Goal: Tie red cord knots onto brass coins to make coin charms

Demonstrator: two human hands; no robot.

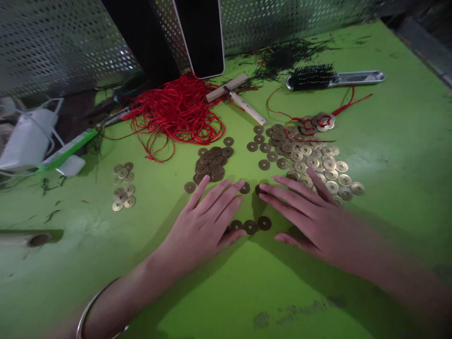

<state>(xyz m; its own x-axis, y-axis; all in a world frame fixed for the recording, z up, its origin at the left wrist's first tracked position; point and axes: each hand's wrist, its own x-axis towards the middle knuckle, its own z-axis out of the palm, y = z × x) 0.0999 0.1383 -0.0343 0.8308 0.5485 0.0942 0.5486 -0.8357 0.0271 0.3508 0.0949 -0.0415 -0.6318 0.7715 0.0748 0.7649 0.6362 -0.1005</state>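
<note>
My left hand [208, 216] lies flat with its fingers stretched out, the fingertips touching a holed brass coin [245, 188]. My right hand [303, 207] is spread too, and its fingertips rest on another coin [259, 189], partly covered. Between the two thumbs is a short row of coins [250, 227], its left end hidden by my left hand. A heap of dark coins [211, 164] sits just beyond my left fingers. Past my right hand spreads a larger pile of coins [300, 153]. Two small clusters of coins [123, 197] lie farther left.
A tangle of red cord [176, 110] lies at the back, beside a white-handled tool [247, 107] on a wooden stick [233, 84]. Coins tied with red cord [323, 121] and a hairbrush [335, 79] are back right. A phone [203, 37] leans against perforated metal. A bamboo tube [24, 239] is at left.
</note>
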